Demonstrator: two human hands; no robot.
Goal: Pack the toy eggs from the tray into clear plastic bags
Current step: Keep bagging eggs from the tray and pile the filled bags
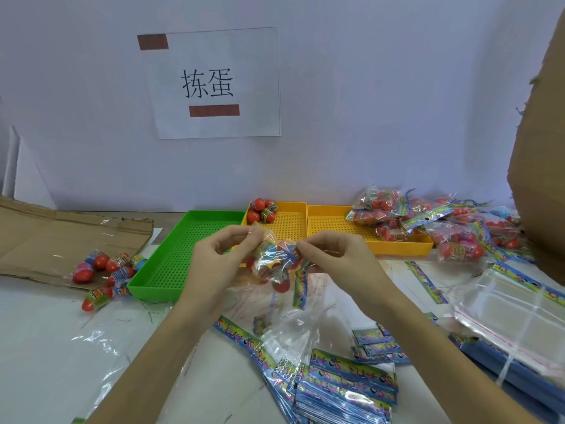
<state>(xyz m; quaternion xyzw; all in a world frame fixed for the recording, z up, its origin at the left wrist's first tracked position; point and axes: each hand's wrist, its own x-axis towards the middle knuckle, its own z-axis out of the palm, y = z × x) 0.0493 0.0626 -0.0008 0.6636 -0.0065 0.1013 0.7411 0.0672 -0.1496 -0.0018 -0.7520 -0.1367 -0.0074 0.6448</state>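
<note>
The left hand (220,258) and right hand (333,255) cover part of the clear bag (275,264) they pinch, so its egg count is unclear. Label print on the eggs inside is too blurred to read. Right of the grip, a cardboard box (541,166) runs off the frame's edge.

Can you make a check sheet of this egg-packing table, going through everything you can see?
Surface: white table, with loose plastic film.
Job's things: clear bag of toy eggs held in the air; four eggs in the middle yellow tray; green tray; filled bags at right.
Clutter: loose eggs by cardboard; printed header cards.
Grippers: left hand and right hand pinch the bag.
Cables: nothing seen.
Surroundings: paper sign on wall.
</note>
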